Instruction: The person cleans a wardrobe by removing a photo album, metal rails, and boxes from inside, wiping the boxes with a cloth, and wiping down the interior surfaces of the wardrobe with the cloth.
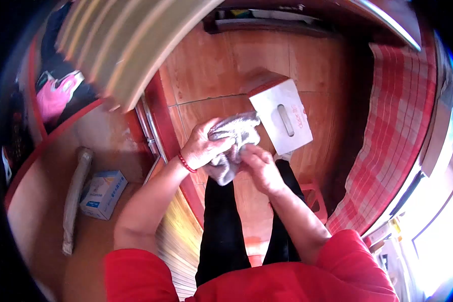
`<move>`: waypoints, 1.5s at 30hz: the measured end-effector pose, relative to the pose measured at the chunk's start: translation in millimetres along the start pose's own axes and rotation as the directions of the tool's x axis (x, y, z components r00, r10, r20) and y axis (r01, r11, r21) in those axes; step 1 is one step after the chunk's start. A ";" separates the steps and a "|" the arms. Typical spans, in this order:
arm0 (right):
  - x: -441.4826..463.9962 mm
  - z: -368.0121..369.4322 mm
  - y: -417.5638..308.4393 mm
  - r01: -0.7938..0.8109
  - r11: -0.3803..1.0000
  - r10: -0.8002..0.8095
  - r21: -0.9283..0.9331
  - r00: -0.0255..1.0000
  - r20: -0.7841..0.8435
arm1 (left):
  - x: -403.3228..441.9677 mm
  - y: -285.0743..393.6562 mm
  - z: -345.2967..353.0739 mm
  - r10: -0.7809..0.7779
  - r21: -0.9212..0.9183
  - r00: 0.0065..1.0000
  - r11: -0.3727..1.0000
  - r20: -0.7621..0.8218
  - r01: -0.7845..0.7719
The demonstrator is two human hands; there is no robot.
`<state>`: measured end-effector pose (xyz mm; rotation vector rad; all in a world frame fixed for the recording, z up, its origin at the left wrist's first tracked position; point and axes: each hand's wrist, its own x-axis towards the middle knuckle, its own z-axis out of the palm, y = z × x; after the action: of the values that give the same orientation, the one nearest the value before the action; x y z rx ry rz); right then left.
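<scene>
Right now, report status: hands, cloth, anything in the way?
Left hand and right hand both gripping gray cloth. Cloth crumpled between them. White box ahead, not blocking the hands.

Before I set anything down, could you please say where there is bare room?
Bare floor lies between the white box and the dark ledge. It is crowded nearer, where the left hand and the right hand hold the grey cloth.
</scene>
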<state>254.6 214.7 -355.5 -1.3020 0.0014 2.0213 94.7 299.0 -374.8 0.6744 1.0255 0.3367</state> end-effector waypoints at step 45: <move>10.6 -146.5 17.3 -0.024 -0.037 -0.415 -0.999 0.910 -0.007 | 138.1 -41.3 32.1 0.335 0.810 0.885 0.581 -0.324 0.077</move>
<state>358.4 154.4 -441.9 -2.2544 -1.7893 1.2564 188.6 333.0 -483.6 1.5830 1.6041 0.1272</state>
